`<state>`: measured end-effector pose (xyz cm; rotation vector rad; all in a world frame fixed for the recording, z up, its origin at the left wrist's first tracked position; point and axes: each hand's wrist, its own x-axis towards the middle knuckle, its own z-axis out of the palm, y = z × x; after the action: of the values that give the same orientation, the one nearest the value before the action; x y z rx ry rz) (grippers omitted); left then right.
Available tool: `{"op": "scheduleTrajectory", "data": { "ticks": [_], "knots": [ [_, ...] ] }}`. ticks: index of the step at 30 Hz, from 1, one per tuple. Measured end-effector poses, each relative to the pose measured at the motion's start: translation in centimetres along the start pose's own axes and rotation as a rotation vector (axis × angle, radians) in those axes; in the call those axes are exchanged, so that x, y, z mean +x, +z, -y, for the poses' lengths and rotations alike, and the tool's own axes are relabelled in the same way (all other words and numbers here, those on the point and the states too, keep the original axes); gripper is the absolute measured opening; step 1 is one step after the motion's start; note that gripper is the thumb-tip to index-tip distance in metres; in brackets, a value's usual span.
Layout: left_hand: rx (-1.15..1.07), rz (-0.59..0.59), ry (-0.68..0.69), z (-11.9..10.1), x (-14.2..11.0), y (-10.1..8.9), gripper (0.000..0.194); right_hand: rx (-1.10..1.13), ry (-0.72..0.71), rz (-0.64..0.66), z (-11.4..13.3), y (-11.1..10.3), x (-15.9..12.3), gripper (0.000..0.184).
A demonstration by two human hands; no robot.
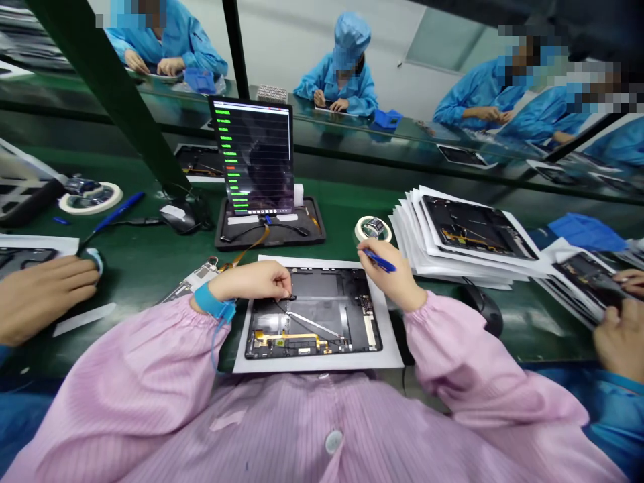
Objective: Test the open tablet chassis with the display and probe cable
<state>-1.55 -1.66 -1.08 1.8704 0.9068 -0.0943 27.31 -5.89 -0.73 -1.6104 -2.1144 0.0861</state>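
An opened tablet housing [322, 302] lies on a white sheet [392, 355] before me, its black inside showing orange flex cables and thin wires. My left hand [266, 278], with a blue strap [214, 305] on its wrist, is over the housing's upper left. Its thumb and fingertips are pinched at a small dark part, too hidden to name. Above the upper right corner, my right hand [387, 272] grips a blue pen-like tool [380, 260], raised off the housing. Left of the sheet lies a metal-plated board [194, 278], with an orange flex cable leading toward the lit screen.
The lit screen [256, 161] stands in a black holder [312, 231]. A tape roll [357, 231], paper stack with housing [477, 228] and mouse [483, 308] are rightward. Co-workers' hands [50, 292] [621, 335] flank me. A green post [121, 100] rises left; more people sit beyond.
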Motion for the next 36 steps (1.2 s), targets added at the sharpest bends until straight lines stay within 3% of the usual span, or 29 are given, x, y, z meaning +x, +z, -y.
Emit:
{"op": "scheduleTrajectory", "data": {
  "ticks": [3, 6, 8, 11, 13, 16, 19, 22, 26, 28, 31, 36],
  "knots": [
    [0.009, -0.013, 0.030, 0.2, 0.1, 0.1, 0.015, -0.313, -0.011, 0.088, -0.2, 1.8, 4.7, 0.023],
    [-0.005, -0.010, 0.048, 0.3, 0.0, 0.0, 0.013, -0.421, -0.013, 0.118, -0.7, 3.3, 7.5, 0.034],
    [-0.025, -0.013, 0.054, 0.3, 0.0, 0.0, 0.012, -0.452, 0.006, 0.065, -1.3, 3.2, 7.8, 0.040],
    [-0.049, -0.029, 0.065, 0.4, 0.0, -0.1, 0.011, -0.562, 0.121, -0.044, -2.7, 2.0, 7.0, 0.033],
    [-0.059, -0.052, 0.067, 0.5, 0.1, -0.2, 0.012, -0.633, 0.159, -0.042, -3.8, 1.4, 6.4, 0.034],
    [-0.060, -0.085, 0.062, 0.6, -0.1, -0.4, 0.013, -0.659, 0.082, 0.038, -4.8, 1.2, 6.2, 0.036],
    [-0.099, -0.145, 0.074, 0.2, -0.5, -0.8, 0.015, -0.632, 0.015, 0.073, -3.8, 0.7, 6.2, 0.034],
    [-0.185, -0.267, 0.064, -0.2, -0.9, -1.2, 0.020, -0.581, -0.015, 0.022, -0.9, 0.4, 5.4, 0.025],
    [-0.277, -0.447, 0.111, -0.1, -1.0, -1.5, 0.026, -0.194, -0.107, 0.240, 2.4, 2.6, 3.4, 0.014],
    [-0.334, -0.571, 0.136, 0.0, -0.9, -1.7, 0.027, 0.003, -0.093, 0.283, 2.9, 4.5, 2.8, 0.018],
    [-0.455, -0.739, 0.155, 0.0, -0.7, -1.9, 0.028, 0.122, -0.075, 0.263, 2.7, 6.4, 2.8, 0.020],
    [-0.788, -1.025, 0.247, 0.0, -0.8, -2.4, 0.032, 0.295, -0.100, 0.179, 2.5, 6.0, 2.3, 0.024]
  ]
}}
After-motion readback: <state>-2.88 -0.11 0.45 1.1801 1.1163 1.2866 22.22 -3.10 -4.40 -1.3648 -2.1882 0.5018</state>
